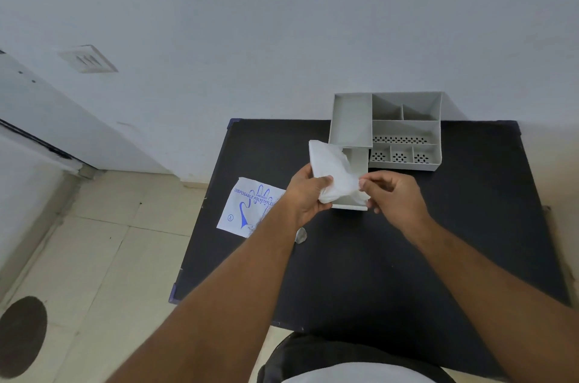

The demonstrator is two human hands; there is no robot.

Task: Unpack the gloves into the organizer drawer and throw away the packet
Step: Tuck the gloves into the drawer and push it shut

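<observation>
Black table point(391, 257), tiled floor point(94, 257), white wall point(282, 22)

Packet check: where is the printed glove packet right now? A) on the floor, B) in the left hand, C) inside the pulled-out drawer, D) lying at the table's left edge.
D: the packet lies flat at the left edge of the black table, partly overhanging it, while the left hand and right hand hold the gloves over the drawer.

Bare forearms, white shirt point(360, 375) (dark waistband)
</observation>
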